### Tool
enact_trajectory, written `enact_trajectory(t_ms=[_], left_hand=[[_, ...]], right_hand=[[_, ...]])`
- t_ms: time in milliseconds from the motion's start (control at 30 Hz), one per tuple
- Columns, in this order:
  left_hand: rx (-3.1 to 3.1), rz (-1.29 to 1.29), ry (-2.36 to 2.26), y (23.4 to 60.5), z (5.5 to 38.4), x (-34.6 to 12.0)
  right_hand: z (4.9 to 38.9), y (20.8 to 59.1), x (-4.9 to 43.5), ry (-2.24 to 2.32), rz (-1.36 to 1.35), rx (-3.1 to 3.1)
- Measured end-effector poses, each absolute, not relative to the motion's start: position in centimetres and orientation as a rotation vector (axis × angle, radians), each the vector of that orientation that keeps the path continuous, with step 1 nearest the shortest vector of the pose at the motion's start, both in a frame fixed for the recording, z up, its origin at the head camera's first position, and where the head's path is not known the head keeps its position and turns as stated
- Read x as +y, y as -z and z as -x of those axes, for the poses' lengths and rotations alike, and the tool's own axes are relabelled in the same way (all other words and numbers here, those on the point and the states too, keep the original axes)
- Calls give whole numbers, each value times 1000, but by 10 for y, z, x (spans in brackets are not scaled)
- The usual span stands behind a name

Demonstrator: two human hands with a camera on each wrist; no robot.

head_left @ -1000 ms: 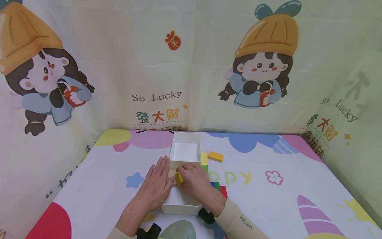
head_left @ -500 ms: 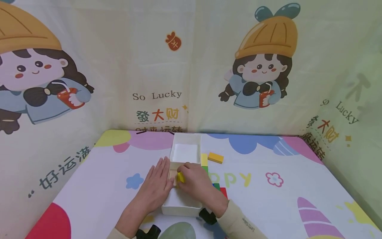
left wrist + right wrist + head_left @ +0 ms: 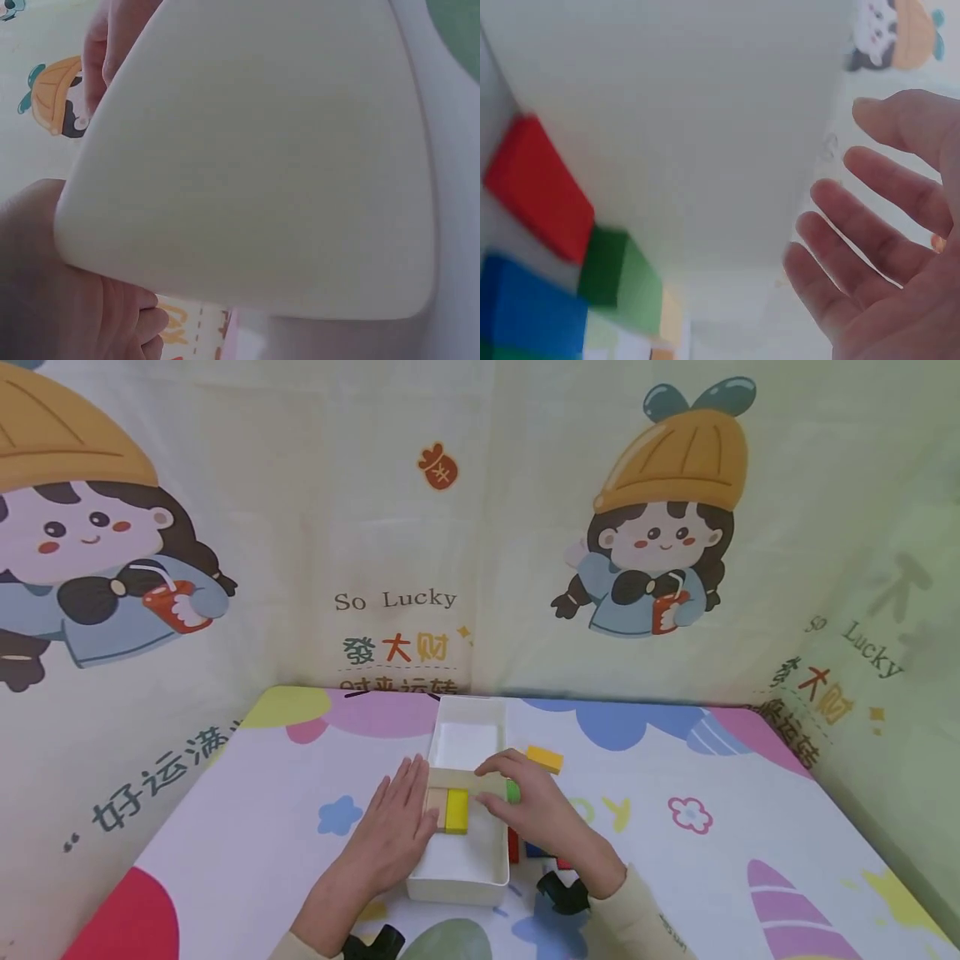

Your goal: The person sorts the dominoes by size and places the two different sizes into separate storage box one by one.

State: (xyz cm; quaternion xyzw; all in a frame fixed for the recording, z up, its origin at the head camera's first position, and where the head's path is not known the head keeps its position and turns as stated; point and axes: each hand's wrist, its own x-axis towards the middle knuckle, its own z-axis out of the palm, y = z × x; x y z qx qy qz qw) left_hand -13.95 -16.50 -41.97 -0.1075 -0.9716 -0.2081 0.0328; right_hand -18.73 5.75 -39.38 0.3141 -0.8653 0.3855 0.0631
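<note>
A white box [image 3: 457,893] with two compartments stands mid-table. In its near compartment a yellow block [image 3: 457,812] lies beside a plain wood block [image 3: 437,798], close to the divider. My left hand [image 3: 390,827] rests along the box's left wall, fingers straight and thumb over the rim by the wood block; the left wrist view shows it [image 3: 67,292] at the box's side. Over the right wall hovers my right hand [image 3: 536,797], its fingers apart and holding nothing. The right wrist view shows that hand [image 3: 892,240] with fingers spread beside the box wall.
Right of the box lie a red block [image 3: 513,845], a blue block [image 3: 536,850] and a green block [image 3: 513,791], partly hidden by the right hand. An orange-yellow block [image 3: 545,758] lies farther back. A printed curtain [image 3: 517,568] hangs behind the table.
My right hand has let go of the yellow block, leaving it beside the wood block, and has moved right and up with its fingers spread. The left hand stays in place.
</note>
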Motion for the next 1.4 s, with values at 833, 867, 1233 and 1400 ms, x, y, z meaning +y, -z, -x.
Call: enact_trajectory(t_ms=[833,867,1233,1400], left_hand=[[-2995,353,641,420,140,-167],[-2996,356,644,421,140,-167],[-2966,350,652,421,140,-168],[-2979,359,668,420,140,-168]], right_hand=[[227,410,122,-1258,-515,-2667],[229,412,123,-1247,-495,-2681],[241,425,129,-1209,-364,-2807],[244,430,130,-1189,-320,-2867]])
